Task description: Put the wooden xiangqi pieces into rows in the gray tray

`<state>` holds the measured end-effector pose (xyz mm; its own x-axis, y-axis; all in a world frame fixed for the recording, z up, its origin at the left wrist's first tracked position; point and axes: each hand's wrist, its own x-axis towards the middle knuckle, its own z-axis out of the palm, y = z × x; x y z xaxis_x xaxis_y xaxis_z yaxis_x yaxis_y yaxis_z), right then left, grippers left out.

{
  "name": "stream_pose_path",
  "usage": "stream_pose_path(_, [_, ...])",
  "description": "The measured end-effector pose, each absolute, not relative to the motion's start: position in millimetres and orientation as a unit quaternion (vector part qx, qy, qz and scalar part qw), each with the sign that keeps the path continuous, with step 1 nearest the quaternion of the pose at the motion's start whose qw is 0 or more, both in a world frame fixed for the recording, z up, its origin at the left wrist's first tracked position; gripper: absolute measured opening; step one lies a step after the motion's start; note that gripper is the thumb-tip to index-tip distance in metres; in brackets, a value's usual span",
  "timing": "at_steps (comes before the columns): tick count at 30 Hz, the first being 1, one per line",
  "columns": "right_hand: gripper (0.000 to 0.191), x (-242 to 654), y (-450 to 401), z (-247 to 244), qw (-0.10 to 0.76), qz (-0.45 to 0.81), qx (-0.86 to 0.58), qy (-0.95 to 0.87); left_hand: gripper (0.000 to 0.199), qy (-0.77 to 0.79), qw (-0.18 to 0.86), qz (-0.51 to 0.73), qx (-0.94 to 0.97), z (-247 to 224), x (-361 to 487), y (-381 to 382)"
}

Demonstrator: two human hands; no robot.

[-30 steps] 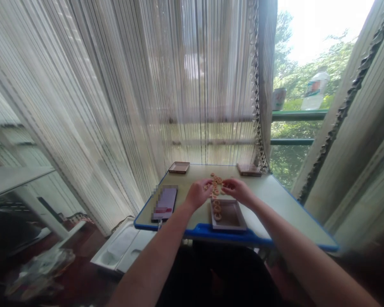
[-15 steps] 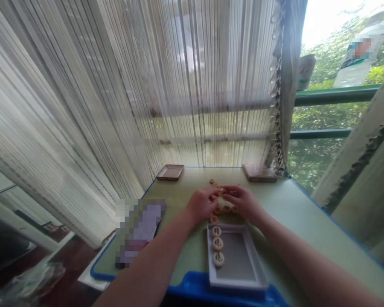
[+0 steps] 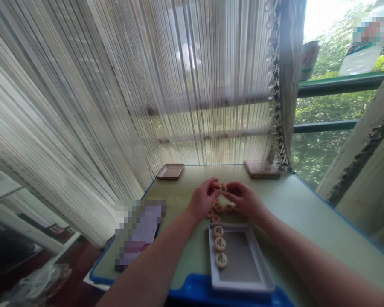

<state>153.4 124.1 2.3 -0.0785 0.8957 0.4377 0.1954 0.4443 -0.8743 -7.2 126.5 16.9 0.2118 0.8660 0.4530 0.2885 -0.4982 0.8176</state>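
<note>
Over the far middle of the table, my right hand [image 3: 241,195] pinches a round wooden Chinese chess piece [image 3: 223,188] with a black character facing up. My left hand [image 3: 203,199] is close against its left side, fingers curled round the edge of the small pile, its grip partly hidden. Below the hands lie several loose pieces [image 3: 219,208], some with red characters. Nearer me is a shallow white box tray [image 3: 265,273]. Along its left wall, three black-character pieces [image 3: 220,244] are lined up in a column, faces up.
A shallow brown-rimmed lid [image 3: 170,171] rests at the table's far left corner, and a flat brown box [image 3: 262,169] at the far right. A blurred-out flat item [image 3: 142,232] lies to the left. Blue plastic [image 3: 192,288] shows at the near edge. String curtains hang behind.
My hands have drawn slightly apart, and a black-character piece now shows face up between them. The view has shifted a little; the three pieces in the tray stay put.
</note>
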Motion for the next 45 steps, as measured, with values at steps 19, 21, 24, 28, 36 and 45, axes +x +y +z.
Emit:
stream_pose_path(19, [0.024,156.6,121.9,-3.8,0.462,0.103,-0.451,-0.757,0.026,0.454,0.242,0.402,0.757,26.2,-20.3,125.7])
stream_pose_path(21, [0.024,159.5,123.4,-3.6,0.437,0.055,-0.472,-0.764,0.024,0.507,0.094,0.336,0.788,29.9,-28.5,125.3])
stream_pose_path(24, [0.026,162.2,123.6,-3.4,0.385,0.03,-0.505,-0.772,0.023,0.562,0.007,0.227,0.795,33.2,-39.3,124.8])
stream_pose_path(28, [0.027,162.4,123.4,-4.7,0.31,0.06,-0.516,-0.796,0.026,0.575,0.043,0.144,0.804,33.4,-44.6,123.9])
stream_pose_path(36, [0.03,170.7,121.5,2.6,0.287,0.071,-0.504,-0.812,0.028,0.568,0.048,0.116,0.814,33.9,-44.8,123.4])
stream_pose_path(45, [0.021,177.0,111.9,6.3,0.246,0.084,-0.47,-0.843,0.028,0.552,0.021,0.123,0.824,29.7,-40.8,121.2])
